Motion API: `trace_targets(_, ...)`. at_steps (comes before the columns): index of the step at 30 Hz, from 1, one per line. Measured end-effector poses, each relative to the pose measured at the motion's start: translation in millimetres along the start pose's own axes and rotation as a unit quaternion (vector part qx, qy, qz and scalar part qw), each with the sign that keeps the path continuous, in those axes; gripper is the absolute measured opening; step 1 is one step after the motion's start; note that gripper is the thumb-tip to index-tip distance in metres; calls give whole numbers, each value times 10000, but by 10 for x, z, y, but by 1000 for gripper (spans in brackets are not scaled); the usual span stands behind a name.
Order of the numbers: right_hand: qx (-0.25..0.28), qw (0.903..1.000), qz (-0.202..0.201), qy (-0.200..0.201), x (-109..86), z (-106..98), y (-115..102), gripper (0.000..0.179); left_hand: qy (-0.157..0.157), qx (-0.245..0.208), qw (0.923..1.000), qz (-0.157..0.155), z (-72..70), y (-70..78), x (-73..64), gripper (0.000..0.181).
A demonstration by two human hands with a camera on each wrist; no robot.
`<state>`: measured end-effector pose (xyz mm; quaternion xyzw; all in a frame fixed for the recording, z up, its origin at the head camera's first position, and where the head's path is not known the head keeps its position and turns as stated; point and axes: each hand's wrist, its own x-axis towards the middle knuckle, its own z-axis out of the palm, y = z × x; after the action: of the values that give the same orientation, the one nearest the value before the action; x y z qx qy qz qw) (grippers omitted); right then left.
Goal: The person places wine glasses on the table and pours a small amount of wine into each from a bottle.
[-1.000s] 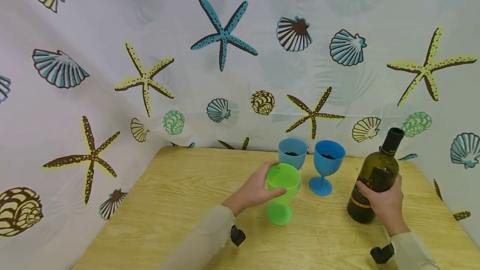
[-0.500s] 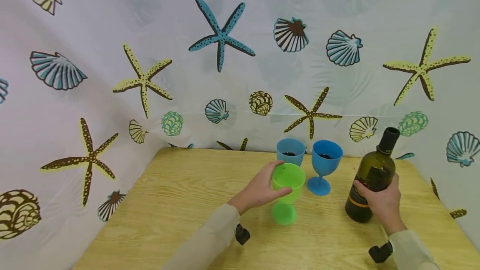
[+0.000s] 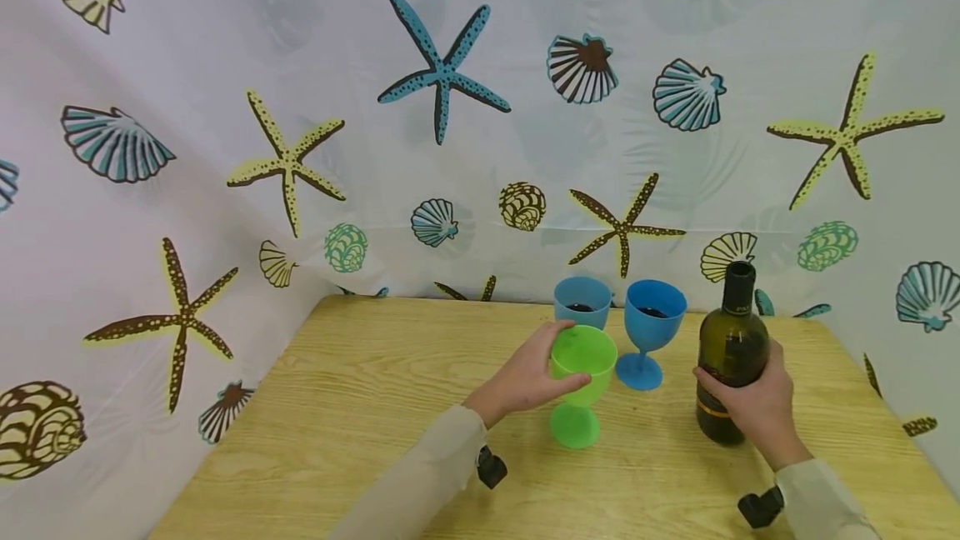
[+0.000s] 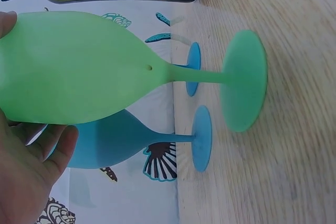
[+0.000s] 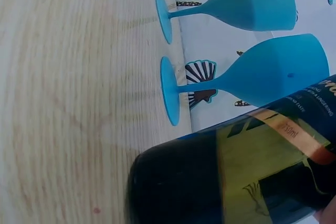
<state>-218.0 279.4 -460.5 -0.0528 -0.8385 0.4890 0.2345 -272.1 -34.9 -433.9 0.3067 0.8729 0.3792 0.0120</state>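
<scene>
My left hand (image 3: 528, 377) holds a green plastic goblet (image 3: 588, 365) by its bowl, thumb on the near side and fingers on the far side. The goblet is upright, and its foot (image 4: 244, 80) is close to the wooden table in the left wrist view. To the right, my right hand (image 3: 761, 407) grips a dark green wine bottle (image 3: 733, 348) around its body, thumb across the front. The bottle is nearly upright with an open mouth; its lower end (image 5: 178, 182) shows in the right wrist view. No liquid is visible inside the green goblet.
Behind the green goblet stands a light blue goblet (image 3: 582, 294), partly hidden by it. A darker blue goblet (image 3: 654, 319) stands between it and the bottle. Both contain dark liquid. A white shell-and-starfish cloth (image 3: 480, 165) hangs behind the wooden table (image 3: 337, 407).
My left hand has moved the green goblet a little to the right. The bottle has swung from leaning right to nearly upright in my right hand, its neck moving left.
</scene>
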Motion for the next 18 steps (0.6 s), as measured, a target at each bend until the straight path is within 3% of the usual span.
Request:
trace_targets(9, -701, 9904, -1183, -120, 9, -52, -58, 91, 72, -125, 9999, -38, 10, 28, 13, 80)
trace_targets(18, -1415, 9619, -2305, -395, 39, -127, -97, 90, 135, -224, 9997, -17, 48, -8, 5, 81)
